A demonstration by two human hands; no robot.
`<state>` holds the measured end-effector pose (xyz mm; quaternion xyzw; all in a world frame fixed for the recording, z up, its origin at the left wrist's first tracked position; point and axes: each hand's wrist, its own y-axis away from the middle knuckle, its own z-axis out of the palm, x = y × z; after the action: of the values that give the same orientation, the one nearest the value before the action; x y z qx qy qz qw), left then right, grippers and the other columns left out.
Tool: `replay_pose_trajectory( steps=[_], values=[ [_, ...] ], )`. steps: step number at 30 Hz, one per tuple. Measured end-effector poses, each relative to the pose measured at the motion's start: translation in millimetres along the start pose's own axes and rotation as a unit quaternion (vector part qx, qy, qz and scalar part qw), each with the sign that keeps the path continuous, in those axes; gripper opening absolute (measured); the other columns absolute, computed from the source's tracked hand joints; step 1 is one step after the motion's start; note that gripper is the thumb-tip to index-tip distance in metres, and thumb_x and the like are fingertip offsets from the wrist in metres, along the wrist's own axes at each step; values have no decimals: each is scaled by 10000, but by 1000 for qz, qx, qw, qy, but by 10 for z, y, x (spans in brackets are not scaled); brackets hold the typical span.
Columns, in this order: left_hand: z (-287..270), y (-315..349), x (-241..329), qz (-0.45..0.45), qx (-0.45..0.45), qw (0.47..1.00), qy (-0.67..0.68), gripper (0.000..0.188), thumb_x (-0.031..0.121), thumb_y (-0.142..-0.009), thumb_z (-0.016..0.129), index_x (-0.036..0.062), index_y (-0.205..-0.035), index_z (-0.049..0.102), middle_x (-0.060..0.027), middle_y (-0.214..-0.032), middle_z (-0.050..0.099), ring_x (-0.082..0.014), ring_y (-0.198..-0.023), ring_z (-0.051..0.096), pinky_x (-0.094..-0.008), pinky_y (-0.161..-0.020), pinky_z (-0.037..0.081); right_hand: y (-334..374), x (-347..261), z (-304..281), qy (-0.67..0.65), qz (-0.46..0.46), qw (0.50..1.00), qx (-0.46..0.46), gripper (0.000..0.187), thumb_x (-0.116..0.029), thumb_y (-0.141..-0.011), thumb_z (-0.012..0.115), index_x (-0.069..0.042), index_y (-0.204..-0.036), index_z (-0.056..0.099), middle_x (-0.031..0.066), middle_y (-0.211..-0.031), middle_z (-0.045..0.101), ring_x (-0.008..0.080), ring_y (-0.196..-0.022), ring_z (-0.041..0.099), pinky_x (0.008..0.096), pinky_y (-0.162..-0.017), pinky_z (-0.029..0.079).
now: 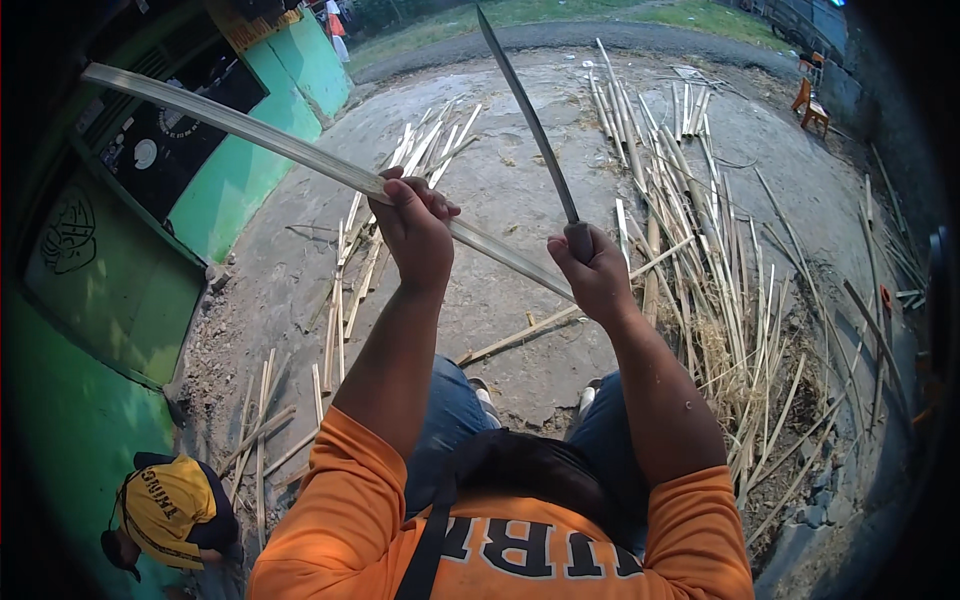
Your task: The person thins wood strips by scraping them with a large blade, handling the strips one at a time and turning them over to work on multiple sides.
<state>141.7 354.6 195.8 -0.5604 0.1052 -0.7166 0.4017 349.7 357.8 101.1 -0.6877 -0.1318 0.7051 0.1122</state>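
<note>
Head view: one long pale slat [270,148], clasped in left hand [416,222], fingers curled round the middle, thumb laid along it; slanting from upper left down toward right hand [600,272], contact at that end impossible to tell. One long-bladed knife [531,113], handle wrapped in the right hand's closed fingers, blade raised, tip up, apart from the slat. Below: grey concrete ground [500,185], loose slats [705,240] heaped to the right, thinner spread of strips [425,145] to the left. Lower left: co-worker in yellow shirt [168,508]. Handling note, by judgement: grip the slat firmly, free end braced against wobble; keep left fingers well behind the line of the blade; aim the edge outward, away from legs [437,405]; favour short, controlled strokes over wide swings; check the co-worker's side before any stroke; keep footing clear of loose pieces.
</note>
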Motion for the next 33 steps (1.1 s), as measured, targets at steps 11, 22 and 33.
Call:
replay_pose_trajectory(
  steps=[11, 22, 33],
  values=[
    [76, 170, -31, -52, -81, 995, -8, 388, 507, -1128, 408, 120, -1153, 415, -42, -954, 515, -164, -764, 587, -420, -759, 606, 23, 76, -27, -70, 45, 989, -124, 308, -173, -904, 863, -27, -1038, 627, 71, -1036, 735, 119, -918, 685, 288, -791, 587],
    [102, 265, -108, -77, -101, 992, -4, 384, 495, -1129, 406, 115, -1177, 414, -53, -1005, 529, -171, -804, 591, -453, -804, 619, 20, 132, -210, -31, 98, 977, -189, 501, -116, -800, 937, -25, -1187, 632, 120, -1117, 758, 169, -990, 725, 328, -861, 596],
    [-913, -241, 231, 302, 36, 840, -449, 985, 538, -1024, 645, -43, -1616, 113, -277, -1627, 237, -398, -1504, 313, -549, -1237, 239, 41, 31, -406, 29, 94, 979, -180, 428, -119, -801, 941, -45, -1124, 670, 59, -1024, 760, 133, -929, 707, 312, -847, 585]
  ],
)
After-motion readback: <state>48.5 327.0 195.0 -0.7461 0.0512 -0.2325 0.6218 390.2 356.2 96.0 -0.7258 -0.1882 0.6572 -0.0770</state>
